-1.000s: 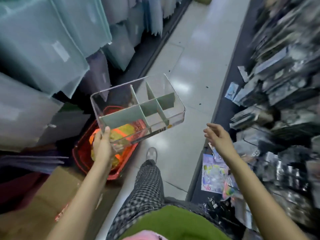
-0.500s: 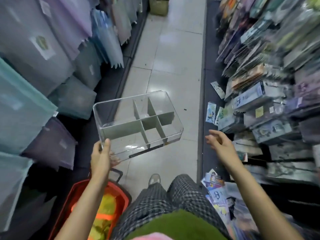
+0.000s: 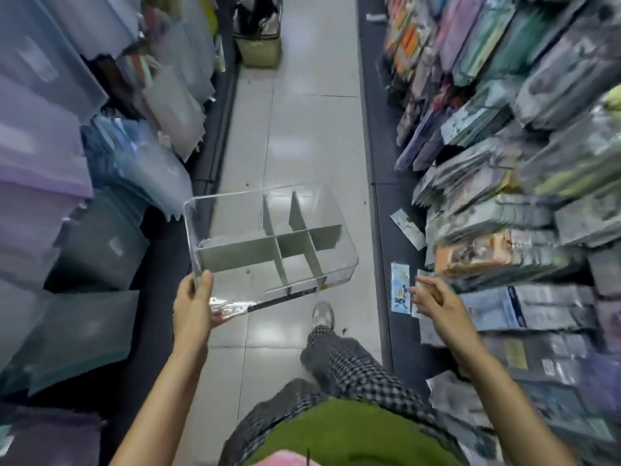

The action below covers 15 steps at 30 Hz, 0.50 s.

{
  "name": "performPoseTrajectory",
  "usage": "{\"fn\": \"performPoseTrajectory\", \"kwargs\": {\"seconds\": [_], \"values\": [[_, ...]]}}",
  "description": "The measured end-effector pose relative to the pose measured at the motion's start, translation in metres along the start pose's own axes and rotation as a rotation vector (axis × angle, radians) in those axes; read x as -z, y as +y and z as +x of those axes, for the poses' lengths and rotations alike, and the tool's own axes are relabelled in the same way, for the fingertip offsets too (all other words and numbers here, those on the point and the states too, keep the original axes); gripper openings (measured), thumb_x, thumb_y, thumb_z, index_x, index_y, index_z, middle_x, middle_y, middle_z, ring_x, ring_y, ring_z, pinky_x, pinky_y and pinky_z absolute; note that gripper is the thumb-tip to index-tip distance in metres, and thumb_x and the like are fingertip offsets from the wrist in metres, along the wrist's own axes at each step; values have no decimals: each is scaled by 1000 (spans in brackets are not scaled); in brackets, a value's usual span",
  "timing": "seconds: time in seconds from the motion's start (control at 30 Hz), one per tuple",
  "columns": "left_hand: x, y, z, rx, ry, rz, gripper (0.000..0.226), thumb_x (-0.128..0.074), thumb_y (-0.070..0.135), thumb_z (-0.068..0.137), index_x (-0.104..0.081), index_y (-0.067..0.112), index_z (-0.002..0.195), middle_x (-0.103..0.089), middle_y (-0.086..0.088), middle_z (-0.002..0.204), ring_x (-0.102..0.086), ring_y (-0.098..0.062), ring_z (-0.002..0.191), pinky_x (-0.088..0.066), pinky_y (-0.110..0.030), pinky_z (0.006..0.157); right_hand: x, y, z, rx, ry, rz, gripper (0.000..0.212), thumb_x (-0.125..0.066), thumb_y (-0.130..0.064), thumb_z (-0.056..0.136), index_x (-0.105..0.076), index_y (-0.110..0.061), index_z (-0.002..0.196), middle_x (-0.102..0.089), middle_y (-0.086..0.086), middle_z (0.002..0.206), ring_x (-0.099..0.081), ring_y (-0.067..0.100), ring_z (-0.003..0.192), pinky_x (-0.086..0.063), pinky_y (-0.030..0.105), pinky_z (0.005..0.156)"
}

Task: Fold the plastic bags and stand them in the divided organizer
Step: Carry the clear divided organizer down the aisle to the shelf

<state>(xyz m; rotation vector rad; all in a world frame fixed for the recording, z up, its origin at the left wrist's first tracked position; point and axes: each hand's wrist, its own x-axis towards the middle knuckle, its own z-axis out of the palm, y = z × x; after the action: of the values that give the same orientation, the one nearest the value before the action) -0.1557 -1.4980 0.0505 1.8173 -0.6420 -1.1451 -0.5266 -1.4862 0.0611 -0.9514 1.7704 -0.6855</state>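
Observation:
A clear plastic organizer with grey dividers hangs in the air over the aisle floor, tilted, all its compartments empty. My left hand grips its near left corner, thumb on the rim. My right hand is held out to the right of the organizer, apart from it, fingers loosely curled and holding nothing, close to the packets at the shelf's edge. No loose plastic bag shows in either hand.
Shelves line both sides of a narrow tiled aisle: large translucent plastic folders on the left, packaged goods on the right. A woven basket stands on the floor far ahead. My checked trouser leg and shoe are below the organizer.
The view has swung up the aisle; the red basket on the floor has left the frame. The organizer stays in my left hand, my right hand stays empty beside the shelf.

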Motion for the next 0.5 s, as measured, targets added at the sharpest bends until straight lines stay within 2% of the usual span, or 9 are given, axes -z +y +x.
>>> {"fn": "performPoseTrajectory", "kwargs": {"seconds": [0.07, 0.17, 0.27, 0.33, 0.43, 0.5], "values": [[-22, 30, 34, -12, 27, -4, 24, -55, 52, 86, -59, 37, 105, -62, -2, 116, -61, -26, 105, -56, -44, 71, 3, -41, 50, 47, -36, -49, 22, -51, -23, 95, -53, -21, 118, -62, 11, 116, -58, 25, 107, -46, 42, 95], [-49, 71, 81, 15, 72, -33, 19, -55, 47, 89, -58, 35, 104, -61, -4, 113, -61, -25, 101, -54, -36, 64, 4, -103, 121, 111, -84, -65, 22, -52, -28, 95, -53, -27, 117, -63, 2, 111, -60, 17, 105, -47, 36, 93], [-75, 107, 130, 46, 109, -85, 13, -53, 41, 93, -57, 29, 93, -57, -13, 100, -60, -30, 88, -56, -46, 68, 2, -161, 196, 169, -112, -82, 19, -52, -31, 95, -53, -32, 114, -63, 1, 110, -60, 14, 102, -46, 31, 90], [-94, 130, 168, 56, 138, -103, 13, -52, 38, 94, -55, 26, 92, -55, -16, 94, -59, -33, 83, -54, -50, 72, -1, -196, 248, 198, -115, -65, 18, -52, -29, 95, -53, -32, 113, -63, 4, 111, -60, 16, 102, -47, 34, 91], [-129, 161, 238, 59, 174, -117, 15, -49, 36, 96, -50, 23, 102, -56, -9, 89, -59, -29, 75, -57, -32, 53, -4, -242, 328, 214, -108, -56, 21, -52, -30, 95, -54, -31, 115, -64, 3, 113, -60, 17, 106, -48, 35, 93], [-156, 184, 289, 57, 193, -113, 15, -48, 37, 96, -48, 23, 102, -53, -7, 84, -57, -25, 70, -54, -26, 46, -6, -272, 382, 215, -109, -50, 22, -52, -27, 95, -54, -27, 117, -63, 6, 114, -60, 18, 106, -48, 33, 90]]}}
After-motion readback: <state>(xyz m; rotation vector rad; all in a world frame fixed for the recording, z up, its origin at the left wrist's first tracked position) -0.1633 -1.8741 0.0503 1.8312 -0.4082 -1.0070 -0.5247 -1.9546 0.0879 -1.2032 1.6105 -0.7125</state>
